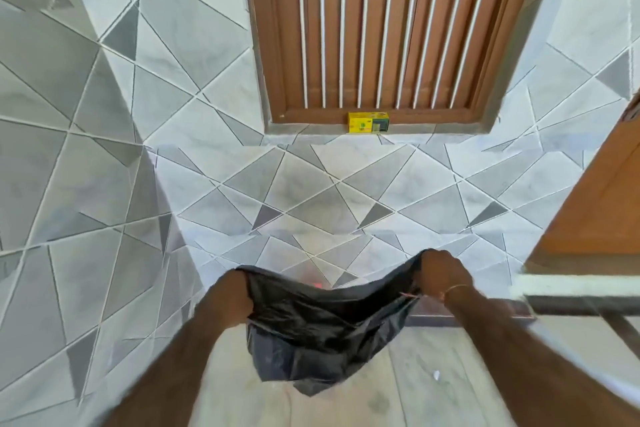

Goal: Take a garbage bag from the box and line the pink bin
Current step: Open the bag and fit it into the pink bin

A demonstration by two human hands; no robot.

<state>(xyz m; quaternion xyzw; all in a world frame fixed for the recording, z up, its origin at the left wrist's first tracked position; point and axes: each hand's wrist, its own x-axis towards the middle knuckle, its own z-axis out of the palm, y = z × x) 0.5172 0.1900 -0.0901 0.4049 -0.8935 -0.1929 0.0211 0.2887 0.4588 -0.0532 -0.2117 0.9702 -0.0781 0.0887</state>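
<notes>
A black garbage bag (325, 329) hangs stretched between my two hands low in the view, its mouth pulled wide. My left hand (230, 298) grips the bag's left edge and my right hand (441, 274) grips its right edge. Only a small pink-red patch (317, 285) shows just above the bag's upper rim; the pink bin itself is hidden behind the bag. The yellow and green garbage bag box (368, 122) sits on the window sill against the wall, well above and beyond my hands.
A brown wooden window with white bars (381, 28) is set in the grey tiled wall (104, 114). A wooden door or cabinet panel (595, 211) stands at the right, with a white ledge (581, 286) below it. The floor (433, 385) is pale tile.
</notes>
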